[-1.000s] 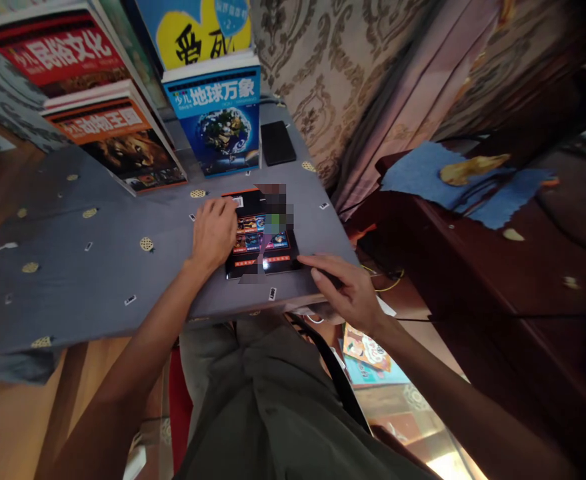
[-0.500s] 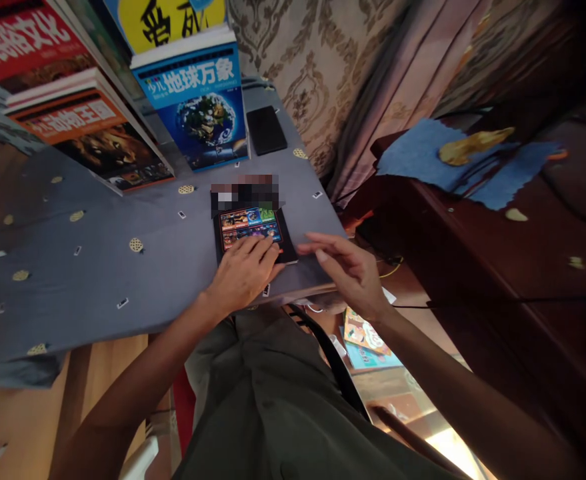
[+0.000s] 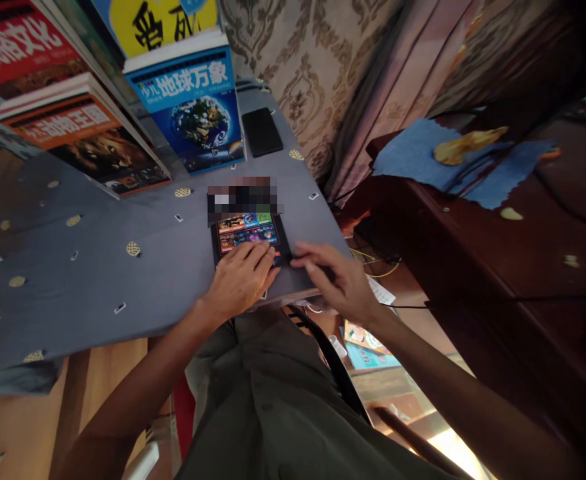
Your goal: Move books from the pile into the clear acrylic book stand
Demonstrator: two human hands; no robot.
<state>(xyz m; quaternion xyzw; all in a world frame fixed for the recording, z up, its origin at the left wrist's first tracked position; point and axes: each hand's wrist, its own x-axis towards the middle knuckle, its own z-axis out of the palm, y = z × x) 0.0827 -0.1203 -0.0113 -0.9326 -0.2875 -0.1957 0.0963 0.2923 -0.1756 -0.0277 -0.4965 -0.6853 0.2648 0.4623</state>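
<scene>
A black book (image 3: 250, 232) with rows of small coloured pictures lies flat near the front edge of the cloth-covered table; a pixelated patch hides its far part. My left hand (image 3: 245, 275) rests on its near half, fingers stretched out and lying flat. Beside the book's right edge is my right hand (image 3: 337, 277), fingers partly bent with gaps between them and nothing visible in them. Its fingertips are slightly blurred and come close to the cover; whether they touch it I cannot tell.
A blue book (image 3: 187, 110) and an orange-topped book (image 3: 107, 143) stand upright behind. A black phone (image 3: 263, 132) lies by the blue one. To the right, a dark wooden cabinet (image 3: 477, 247) bears a blue cloth (image 3: 407, 160). Papers and picture books (image 3: 367, 357) lie lower down.
My right hand has moved a little to the left, closer to the book's right edge. My left hand has slid slightly toward me, showing more of the cover. The view has shifted a little.
</scene>
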